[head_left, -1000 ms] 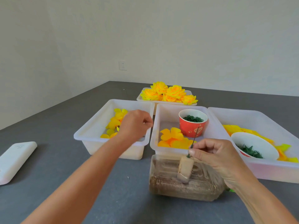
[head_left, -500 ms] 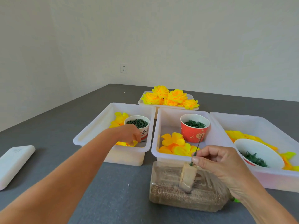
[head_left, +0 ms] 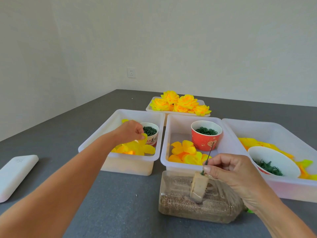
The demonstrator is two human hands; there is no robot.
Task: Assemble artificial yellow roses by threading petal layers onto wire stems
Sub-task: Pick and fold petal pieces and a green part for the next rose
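Now L hand (head_left: 131, 132) fingers pinch thin yellow petal (head_left: 143, 138); R hand (head_left: 229, 170) fingers grip wire stem (head_left: 208, 156).

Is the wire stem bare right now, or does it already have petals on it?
Bare. The wire stem, pinched by the right hand, shows no petals; the left hand pinches a yellow petal layer.

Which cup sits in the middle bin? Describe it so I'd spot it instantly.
Three white bins stand side by side; take the middle bin. At its back stands a red paper cup of green rings, behind loose yellow petals. It is all red, unlike the white-sided cup in the left bin.
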